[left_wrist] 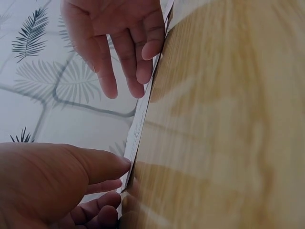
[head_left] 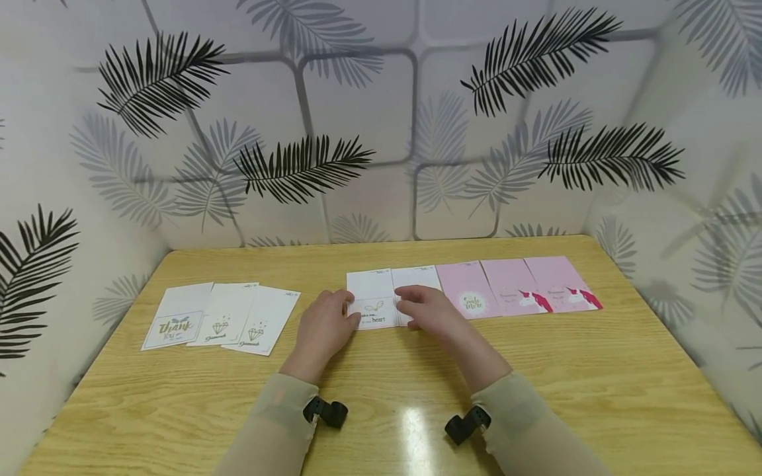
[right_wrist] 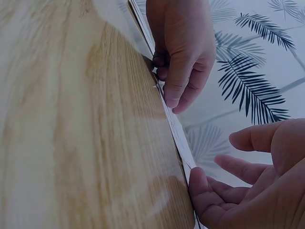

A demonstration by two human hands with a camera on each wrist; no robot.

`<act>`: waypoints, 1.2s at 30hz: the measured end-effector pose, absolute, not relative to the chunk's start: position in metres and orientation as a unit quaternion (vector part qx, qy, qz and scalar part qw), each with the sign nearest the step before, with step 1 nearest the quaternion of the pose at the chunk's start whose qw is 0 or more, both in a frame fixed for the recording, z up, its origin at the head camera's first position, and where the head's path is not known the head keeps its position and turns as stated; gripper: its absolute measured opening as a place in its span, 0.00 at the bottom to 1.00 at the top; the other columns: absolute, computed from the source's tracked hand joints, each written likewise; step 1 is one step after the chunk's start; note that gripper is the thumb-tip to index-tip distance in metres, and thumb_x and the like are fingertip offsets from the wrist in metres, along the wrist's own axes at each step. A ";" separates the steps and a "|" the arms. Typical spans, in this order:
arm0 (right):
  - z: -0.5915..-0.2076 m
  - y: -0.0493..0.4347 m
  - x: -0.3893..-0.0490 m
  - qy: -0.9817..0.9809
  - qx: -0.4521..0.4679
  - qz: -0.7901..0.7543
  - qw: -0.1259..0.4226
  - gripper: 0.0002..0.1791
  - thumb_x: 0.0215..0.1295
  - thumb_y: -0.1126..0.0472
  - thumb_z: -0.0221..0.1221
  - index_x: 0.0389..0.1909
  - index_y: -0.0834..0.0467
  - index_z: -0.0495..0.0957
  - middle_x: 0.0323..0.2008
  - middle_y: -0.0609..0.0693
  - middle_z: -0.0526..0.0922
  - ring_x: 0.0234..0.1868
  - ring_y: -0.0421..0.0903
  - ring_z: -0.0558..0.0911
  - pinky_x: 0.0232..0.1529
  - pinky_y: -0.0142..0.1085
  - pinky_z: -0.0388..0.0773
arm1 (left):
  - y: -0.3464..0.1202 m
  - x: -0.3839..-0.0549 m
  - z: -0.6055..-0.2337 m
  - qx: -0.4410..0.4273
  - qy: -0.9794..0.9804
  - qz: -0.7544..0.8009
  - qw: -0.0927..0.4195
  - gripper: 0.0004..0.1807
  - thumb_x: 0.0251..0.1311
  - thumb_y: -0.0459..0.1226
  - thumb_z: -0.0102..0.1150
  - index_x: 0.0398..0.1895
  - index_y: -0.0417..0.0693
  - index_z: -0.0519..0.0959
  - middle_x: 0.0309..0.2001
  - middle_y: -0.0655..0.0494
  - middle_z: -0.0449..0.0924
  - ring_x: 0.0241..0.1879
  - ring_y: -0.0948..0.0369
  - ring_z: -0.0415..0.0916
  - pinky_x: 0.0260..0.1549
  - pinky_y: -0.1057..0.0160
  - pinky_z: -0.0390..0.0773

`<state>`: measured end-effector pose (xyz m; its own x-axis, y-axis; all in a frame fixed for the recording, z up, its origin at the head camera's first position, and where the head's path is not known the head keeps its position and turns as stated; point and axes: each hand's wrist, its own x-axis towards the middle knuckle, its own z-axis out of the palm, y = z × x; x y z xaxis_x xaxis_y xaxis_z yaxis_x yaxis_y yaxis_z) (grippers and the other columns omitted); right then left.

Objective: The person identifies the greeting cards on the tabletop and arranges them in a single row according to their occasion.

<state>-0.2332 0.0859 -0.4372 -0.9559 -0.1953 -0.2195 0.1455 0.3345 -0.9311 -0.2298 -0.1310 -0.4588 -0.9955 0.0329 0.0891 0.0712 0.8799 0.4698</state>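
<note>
A white card (head_left: 373, 313) with gold wings and the word "heart" lies flat on the table. My left hand (head_left: 324, 327) is at its left edge, and in the left wrist view the thumb (left_wrist: 114, 164) touches the card close to its near edge. My right hand (head_left: 433, 311) hovers low over a second white card (head_left: 413, 277) just right of it, with loosely spread fingers. Its fingertips (head_left: 400, 306) come down near the seam between these two cards. Part of the second card is hidden under that hand.
Right of the white cards, the row continues with a pink "Smile More" card (head_left: 467, 284) and two pink unicorn cards (head_left: 506, 277). At left lie a "Thank you" card (head_left: 178, 324) and two diamond cards (head_left: 223, 314), slightly overlapping. A leaf-patterned backdrop (head_left: 369, 211) stands behind the wooden table (head_left: 381, 410).
</note>
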 end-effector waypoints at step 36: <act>-0.423 -0.028 -0.207 0.687 -0.123 -0.689 0.197 0.33 0.80 0.63 0.58 0.82 0.65 0.67 0.79 0.67 0.67 0.74 0.64 0.76 0.64 0.50 0.83 | -0.285 -0.184 -0.425 0.042 -0.958 -0.266 0.094 0.26 0.77 0.39 0.65 0.72 0.36 0.79 0.55 0.35 0.84 0.46 0.41 0.82 0.41 0.41 0.81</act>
<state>-0.2068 -0.0278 -0.4235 -0.8924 -0.4396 -0.1016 0.1025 0.0218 -0.9945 -0.1836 -0.2849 -0.4252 -0.9788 -0.1314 0.1574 -0.0313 0.8544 0.5187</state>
